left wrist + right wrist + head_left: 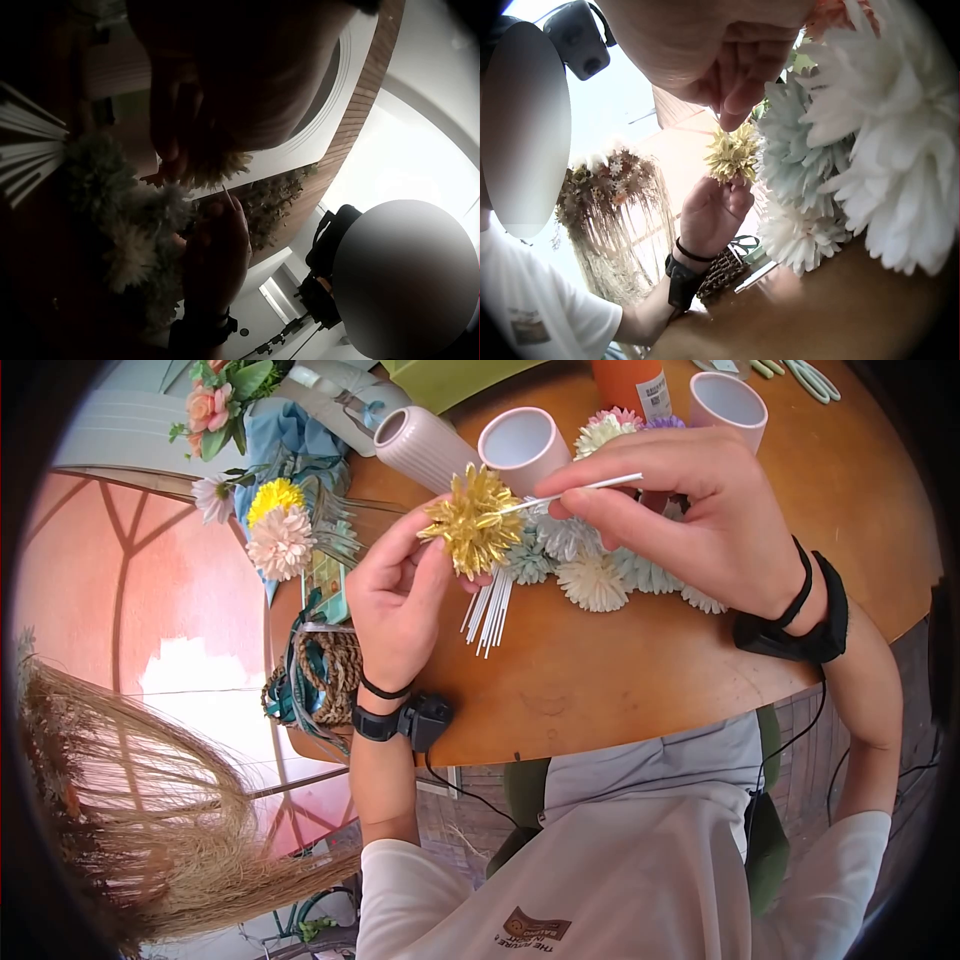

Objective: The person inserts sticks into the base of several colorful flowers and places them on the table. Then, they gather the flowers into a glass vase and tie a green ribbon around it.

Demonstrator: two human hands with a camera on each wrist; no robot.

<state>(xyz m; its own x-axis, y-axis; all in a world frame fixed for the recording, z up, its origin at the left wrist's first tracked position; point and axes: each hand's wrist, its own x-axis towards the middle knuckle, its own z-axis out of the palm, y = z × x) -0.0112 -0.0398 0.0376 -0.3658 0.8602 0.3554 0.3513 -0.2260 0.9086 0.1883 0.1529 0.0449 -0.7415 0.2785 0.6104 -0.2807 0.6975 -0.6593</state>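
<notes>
Above the round wooden tabletop [620,670], we hold a shaggy yellow paper flower [473,522].
Our left hand [400,600] pinches it; our right hand [680,510] pinches a thin white stick [585,488]. Two pink ceramic cups [522,445] stand empty near the far edge.

2 hands [400,600], 3 white cups [522,448]

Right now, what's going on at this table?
A person seated at a round wooden table is working on artificial flowers. The left hand holds a yellow flower head by its underside, while the right hand pinches a thin white stem whose end meets the flower. On the table behind lie a bunch of pale flower heads, loose white stems and two white cups. A ribbed vase lies on its side beside them.
</notes>
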